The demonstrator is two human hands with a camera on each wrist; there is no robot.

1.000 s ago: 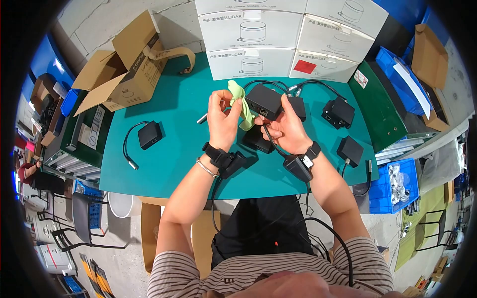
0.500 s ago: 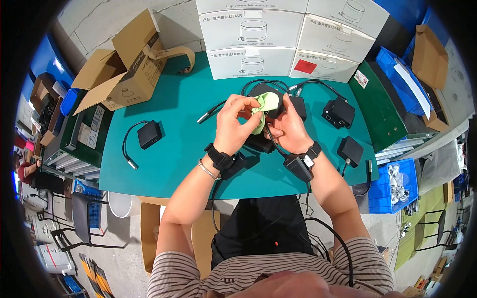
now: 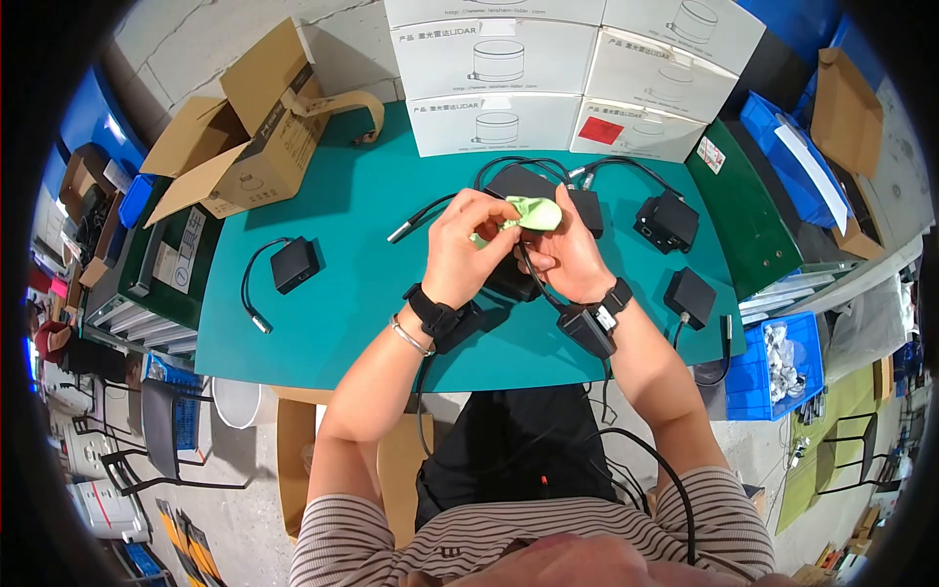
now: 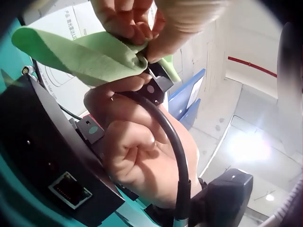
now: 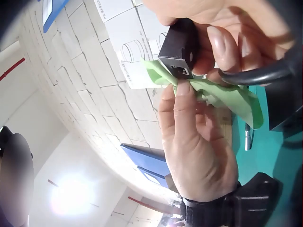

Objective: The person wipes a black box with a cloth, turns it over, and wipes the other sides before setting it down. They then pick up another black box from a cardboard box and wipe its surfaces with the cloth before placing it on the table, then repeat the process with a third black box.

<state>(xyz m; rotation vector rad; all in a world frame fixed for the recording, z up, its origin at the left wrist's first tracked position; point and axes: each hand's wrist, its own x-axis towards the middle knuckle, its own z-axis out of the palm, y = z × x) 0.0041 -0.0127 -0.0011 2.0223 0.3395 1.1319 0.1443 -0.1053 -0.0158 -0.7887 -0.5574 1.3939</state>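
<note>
Green cloth (image 3: 528, 213) sits bunched between the two hands, raised above the teal worktop (image 3: 342, 303) just in front of the white cartons (image 3: 548, 78) stacked at its far edge. The left hand (image 3: 460, 249) has its grip closed on the green cloth: thumb and fingertips pinch a fold of it and press that fold against a small black plug (image 5: 180, 47). The right hand (image 3: 567, 259) grips the plug between thumb and fingers, and the plug's open face touches the cloth. A thick black cable (image 4: 170, 142) runs across the right hand down toward its wrist. A black box with a network port (image 4: 42, 161) lies close against that hand, between it and the cartons. Whether the box rests on the worktop or is held cannot be told.

Another black box with a cable (image 3: 293, 264) lies well in front of the cartons, off to their left. Two more black units (image 3: 667, 220) lie in front of the cartons' right end. An open brown cardboard box (image 3: 254, 127) stands just left of the cartons. A blue bin (image 3: 782, 362) sits off the worktop, well in front of the cartons and to their right.
</note>
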